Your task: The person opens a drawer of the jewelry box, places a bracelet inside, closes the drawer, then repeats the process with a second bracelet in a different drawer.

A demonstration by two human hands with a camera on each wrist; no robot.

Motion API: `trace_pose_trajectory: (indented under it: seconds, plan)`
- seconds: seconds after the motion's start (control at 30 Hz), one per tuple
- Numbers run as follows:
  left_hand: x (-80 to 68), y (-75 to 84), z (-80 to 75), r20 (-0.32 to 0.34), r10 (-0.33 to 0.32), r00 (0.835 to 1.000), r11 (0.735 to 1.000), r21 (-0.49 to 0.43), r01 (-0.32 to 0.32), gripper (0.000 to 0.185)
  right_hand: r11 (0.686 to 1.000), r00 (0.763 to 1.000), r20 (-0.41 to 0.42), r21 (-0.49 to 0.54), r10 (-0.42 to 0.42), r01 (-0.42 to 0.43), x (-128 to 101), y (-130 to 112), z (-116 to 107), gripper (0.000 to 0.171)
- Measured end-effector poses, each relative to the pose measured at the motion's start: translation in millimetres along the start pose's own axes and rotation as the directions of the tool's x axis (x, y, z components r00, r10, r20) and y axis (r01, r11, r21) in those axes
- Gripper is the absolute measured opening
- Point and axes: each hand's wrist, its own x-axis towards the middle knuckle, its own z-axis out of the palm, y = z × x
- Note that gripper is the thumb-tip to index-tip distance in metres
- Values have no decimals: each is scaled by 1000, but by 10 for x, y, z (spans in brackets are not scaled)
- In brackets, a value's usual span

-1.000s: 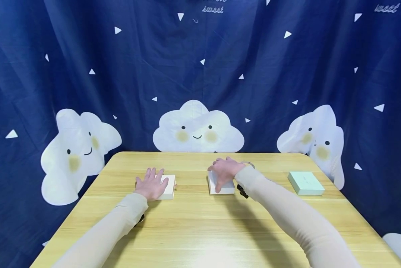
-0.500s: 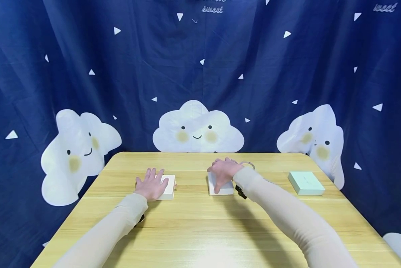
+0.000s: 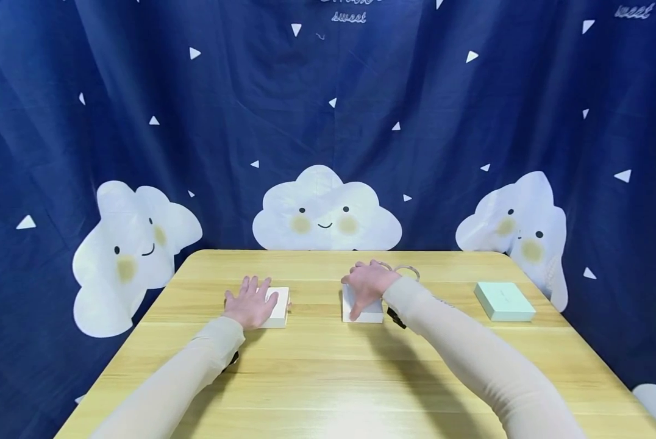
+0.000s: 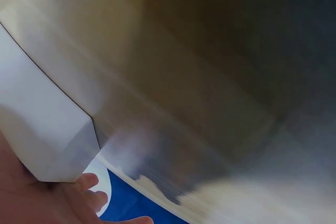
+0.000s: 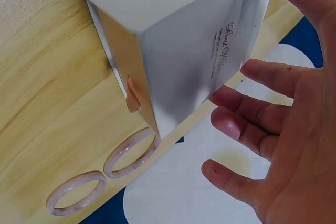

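Note:
On the left of the table, my left hand (image 3: 249, 305) rests with spread, straight fingers on a white box (image 3: 277, 308). Part of that box is under the palm; its white side fills the left of the left wrist view. Near the middle, my right hand (image 3: 369, 283) grips a second white box (image 3: 369, 316), thumb at the near edge and fingers at the far side. The right wrist view shows its printed lettering and a pinkish ribbon tab (image 5: 132, 95). Two pale marbled bangles, a nearer bangle (image 5: 131, 153) and a farther bangle (image 5: 76, 192), lie beside it.
A mint-green box (image 3: 505, 300) sits on the right of the wooden table (image 3: 306, 378). Behind the table hangs a dark blue curtain (image 3: 224, 122) with smiling clouds and white triangles.
My right hand and its white box have shifted slightly left and nearer, so more of the bangles shows behind the wrist. The left hand stays on its box. The head view has shifted slightly.

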Motion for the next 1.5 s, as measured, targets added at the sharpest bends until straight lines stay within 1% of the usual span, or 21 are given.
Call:
trace_pose_trajectory:
  seconds: [0.23, 0.43, 0.57, 0.73, 0.83, 0.9, 1.0, 1.13, 1.27, 1.43, 1.5]
  plan:
    - [22, -4, 42, -11, 21, 1000, 1000, 12, -21, 70, 1000, 1000, 2, -22, 5, -5, -26, 16, 19, 96]
    - [51, -43, 79, -24, 39, 999, 998, 40, -38, 71, 999, 1000, -7, -36, 15, -16, -59, 33, 29, 98]
    - [83, -73, 103, -39, 54, 998, 998, 43, -52, 71, 999, 1000, -7, -40, 18, -18, -86, 45, 27, 97]
    - [77, -85, 96, -32, 60, 998, 998, 22, -59, 71, 1000, 1000, -3, -19, 11, -11, -118, 65, 30, 99]
    - [60, -72, 50, -19, 58, 998, 998, -8, -58, 70, 1000, 1000, -8, 16, 0, 0, -144, 83, 31, 102]
    - [58, -55, 12, -14, 65, 998, 998, -11, -66, 68, 999, 1000, -19, 54, -5, 6, -170, 105, 32, 102]
    - [67, -10, -35, -16, 71, 997, 997, -7, -71, 67, 992, 999, -48, 121, -17, 22, -225, 149, 40, 101]
    - [105, 96, -74, -43, 86, 995, 996, 24, -85, 67, 981, 995, -92, 188, -38, 55, -329, 212, 66, 98]
    - [141, 250, -79, -55, 112, 992, 993, 42, -110, 67, 970, 990, -136, 231, -38, 69, -444, 268, 121, 94]
    - [131, 449, -77, -37, 145, 989, 989, 20, -144, 69, 957, 979, -199, 272, -42, 96, -552, 340, 196, 87]
    - [125, 516, -67, -36, 152, 988, 988, 5, -151, 69, 957, 977, -209, 275, -39, 97, -580, 367, 222, 86]
